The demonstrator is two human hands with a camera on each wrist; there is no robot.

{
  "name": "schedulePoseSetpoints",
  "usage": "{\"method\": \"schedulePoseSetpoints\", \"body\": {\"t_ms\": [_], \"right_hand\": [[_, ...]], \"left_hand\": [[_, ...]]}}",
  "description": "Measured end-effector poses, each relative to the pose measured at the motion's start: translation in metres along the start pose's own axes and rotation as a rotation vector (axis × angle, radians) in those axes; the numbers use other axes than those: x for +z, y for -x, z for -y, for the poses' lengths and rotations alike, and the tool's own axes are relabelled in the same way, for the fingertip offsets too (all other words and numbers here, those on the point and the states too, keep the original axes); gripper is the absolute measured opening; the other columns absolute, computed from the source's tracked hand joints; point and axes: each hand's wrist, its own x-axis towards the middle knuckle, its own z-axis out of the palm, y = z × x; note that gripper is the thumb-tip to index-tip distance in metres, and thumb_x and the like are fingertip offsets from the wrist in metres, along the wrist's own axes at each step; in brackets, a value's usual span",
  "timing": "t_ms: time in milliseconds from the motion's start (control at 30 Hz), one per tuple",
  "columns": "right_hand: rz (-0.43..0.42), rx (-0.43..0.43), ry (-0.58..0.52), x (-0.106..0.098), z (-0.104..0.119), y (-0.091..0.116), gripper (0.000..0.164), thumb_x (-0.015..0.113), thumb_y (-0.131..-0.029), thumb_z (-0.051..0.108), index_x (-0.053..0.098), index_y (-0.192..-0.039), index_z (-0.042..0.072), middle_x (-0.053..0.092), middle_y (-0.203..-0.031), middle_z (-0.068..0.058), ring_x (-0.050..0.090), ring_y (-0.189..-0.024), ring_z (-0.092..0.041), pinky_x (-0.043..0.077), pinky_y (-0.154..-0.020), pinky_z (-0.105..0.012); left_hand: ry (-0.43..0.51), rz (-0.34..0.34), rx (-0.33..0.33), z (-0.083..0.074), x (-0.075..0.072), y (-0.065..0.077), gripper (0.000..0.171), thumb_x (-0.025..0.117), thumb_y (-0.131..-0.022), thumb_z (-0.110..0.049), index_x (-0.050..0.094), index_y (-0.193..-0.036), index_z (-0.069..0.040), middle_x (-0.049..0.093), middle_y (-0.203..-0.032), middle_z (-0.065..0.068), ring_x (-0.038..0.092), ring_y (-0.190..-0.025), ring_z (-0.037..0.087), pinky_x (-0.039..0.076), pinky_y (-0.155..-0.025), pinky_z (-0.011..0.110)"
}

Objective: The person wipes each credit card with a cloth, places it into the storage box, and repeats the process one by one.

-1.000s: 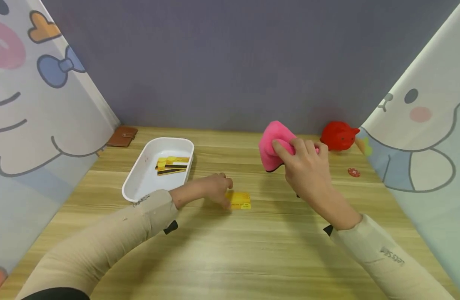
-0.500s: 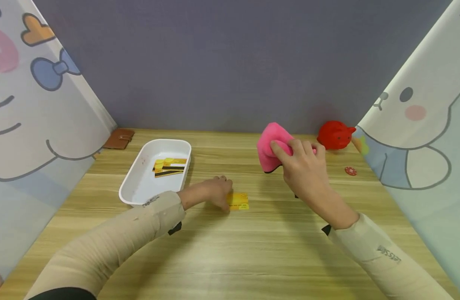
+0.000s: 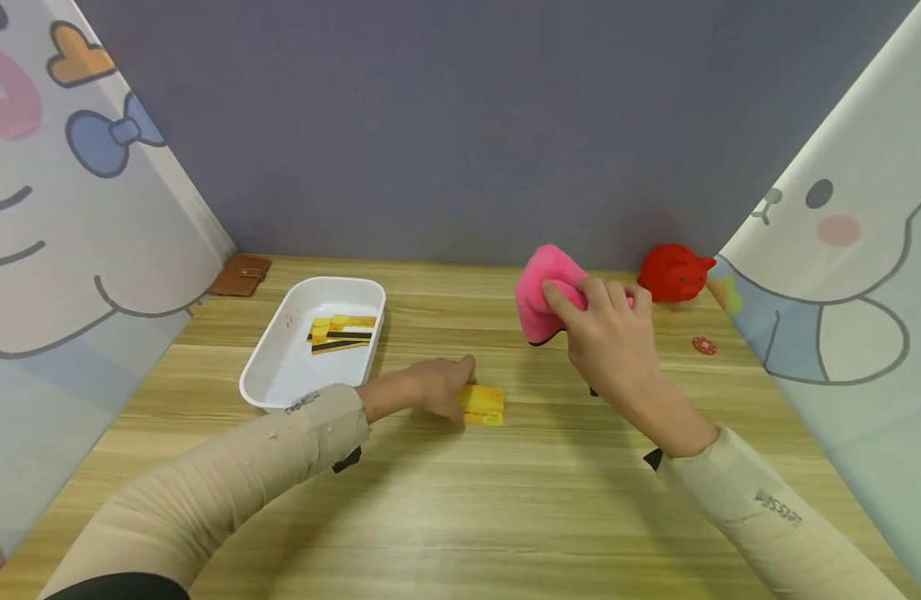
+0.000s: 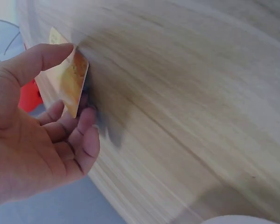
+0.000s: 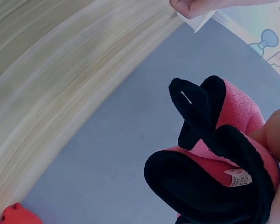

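Note:
Near the middle of the table, my left hand (image 3: 439,389) pinches a gold bank card (image 3: 486,405) between thumb and fingers. In the left wrist view the card (image 4: 73,79) stands tilted, the thumb at one edge and the fingers at the other. My right hand (image 3: 610,333) grips a bunched pink cloth (image 3: 543,292) above the table. The right wrist view shows the cloth's black edging (image 5: 196,182), a black tab with a pale slit, and a white label (image 5: 239,177) inside a fold. Part of the cloth is hidden behind the fingers.
Left of my left hand stands a white tray (image 3: 268,358) with several gold cards (image 3: 342,333) in it. A brown wallet (image 3: 239,275) lies at the back left. At the right are a red piggy bank (image 3: 674,273) and a red poker chip (image 3: 704,345). Printed side panels flank the table.
My left thumb and fingers have closed on the gold card, which has shifted slightly and now tilts up. My right hand keeps its place with the pink cloth.

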Motion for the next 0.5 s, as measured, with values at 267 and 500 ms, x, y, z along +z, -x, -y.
{"method": "schedulePoseSetpoints", "body": {"t_ms": [267, 500], "right_hand": [[-0.003, 0.004, -0.013, 0.001, 0.002, 0.001, 0.042, 0.058, -0.085, -0.004, 0.065, -0.121, 0.017, 0.060, -0.099, -0.019, 0.056, -0.082, -0.038, 0.044, -0.079, -0.058], [-0.009, 0.000, 0.011, -0.001, -0.001, 0.000, 0.039, 0.055, -0.087, -0.003, 0.065, -0.119, 0.016, 0.060, -0.098, -0.019, 0.056, -0.081, -0.039, 0.043, -0.079, -0.058]], "left_hand": [[0.137, -0.008, 0.043, 0.010, 0.000, -0.004, 0.036, 0.079, -0.082, -0.013, 0.065, -0.114, -0.010, 0.066, -0.105, 0.004, 0.053, -0.086, 0.015, 0.047, -0.079, 0.029], [0.410, 0.026, 0.160, 0.026, -0.026, 0.002, 0.007, 0.066, -0.094, -0.011, 0.065, -0.095, -0.004, 0.054, -0.088, 0.000, 0.040, -0.070, 0.013, 0.035, -0.065, 0.025]]}}
